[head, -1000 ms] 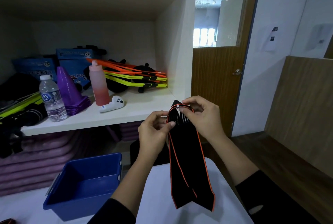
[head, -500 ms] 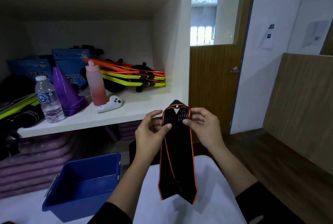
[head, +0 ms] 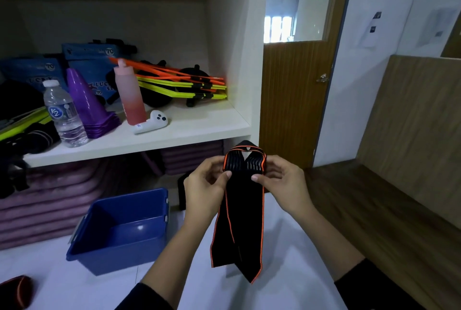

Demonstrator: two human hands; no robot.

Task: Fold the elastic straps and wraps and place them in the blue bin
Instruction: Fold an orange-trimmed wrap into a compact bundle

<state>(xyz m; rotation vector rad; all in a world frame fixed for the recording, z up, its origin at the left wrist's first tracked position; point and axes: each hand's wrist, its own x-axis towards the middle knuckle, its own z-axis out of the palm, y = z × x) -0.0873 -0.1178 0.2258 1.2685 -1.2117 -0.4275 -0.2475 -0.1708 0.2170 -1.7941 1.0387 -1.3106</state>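
Elastic wrap (head: 239,222), black with orange edging, held doubled above the white surface (head: 287,272).
Left grip (head: 207,187) and right grip (head: 282,185) each pinch the folded top of the wrap between thumb and fingers; both tails hang side by side, their ends over the surface; blue bin (head: 117,254) stands open on the surface to the left, apart from the wrap; behind it, a shelf (head: 199,125) carries a water bottle (head: 65,115), purple cones (head: 87,100), a pink bottle (head: 131,95) and a white controller (head: 151,122).
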